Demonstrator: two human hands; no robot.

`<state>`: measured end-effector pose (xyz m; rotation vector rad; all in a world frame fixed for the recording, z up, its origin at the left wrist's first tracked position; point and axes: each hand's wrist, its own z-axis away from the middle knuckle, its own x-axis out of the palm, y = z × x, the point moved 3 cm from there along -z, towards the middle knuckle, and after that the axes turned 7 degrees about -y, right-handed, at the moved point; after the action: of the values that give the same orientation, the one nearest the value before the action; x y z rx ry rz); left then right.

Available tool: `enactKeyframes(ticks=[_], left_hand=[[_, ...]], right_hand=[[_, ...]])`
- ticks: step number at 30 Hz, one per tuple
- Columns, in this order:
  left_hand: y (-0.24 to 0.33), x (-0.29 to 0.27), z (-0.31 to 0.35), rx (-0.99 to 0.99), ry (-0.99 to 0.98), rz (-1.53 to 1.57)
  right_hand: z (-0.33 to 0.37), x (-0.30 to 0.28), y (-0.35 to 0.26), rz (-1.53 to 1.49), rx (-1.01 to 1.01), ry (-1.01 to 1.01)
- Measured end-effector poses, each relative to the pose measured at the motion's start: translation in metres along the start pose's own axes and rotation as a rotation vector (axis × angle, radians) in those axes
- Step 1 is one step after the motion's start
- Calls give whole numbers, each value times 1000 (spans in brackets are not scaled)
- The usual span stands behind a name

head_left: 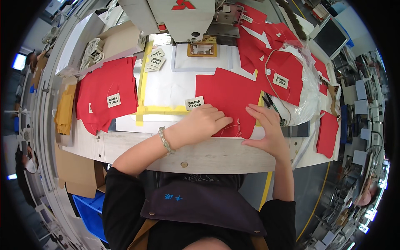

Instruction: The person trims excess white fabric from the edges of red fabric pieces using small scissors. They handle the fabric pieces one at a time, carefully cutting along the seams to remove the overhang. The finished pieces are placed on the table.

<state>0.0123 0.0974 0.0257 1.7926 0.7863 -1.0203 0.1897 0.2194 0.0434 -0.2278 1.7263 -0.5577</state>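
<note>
1. Red cloth lies on the counter; it is the centre of this clock, with 12 pointing away from the person.
2. Left hand at 8 o'clock, over the cloth's edge, fingers bent; I cannot tell whether its grip is clamped on anything.
3. White label at 9 o'clock, right by that hand.
4. Right hand at 4 o'clock, its grip apart, thumb and fingers spread.
5. Sewing machine at 11 o'clock; red stack at 9.
</note>
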Motion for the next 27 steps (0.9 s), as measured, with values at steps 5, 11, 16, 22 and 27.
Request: enactKeyframes(ticks=[5,11,16,22,27], left_hand=[[-15,-10,-19,-158,109,276],[-24,-28,-38,-197,198,440],[-32,-31,-52,-157,355,6],[-22,-6,-56,-88,305,78],[-27,12,-57,-96,269,51]], right_hand=[[-10,20,6,-328,48,-27],[-18,26,16,-576,237,113],[-19,35,42,-729,441,209],[-27,36,45,-786,416,252],[-26,36,46,-763,428,234]])
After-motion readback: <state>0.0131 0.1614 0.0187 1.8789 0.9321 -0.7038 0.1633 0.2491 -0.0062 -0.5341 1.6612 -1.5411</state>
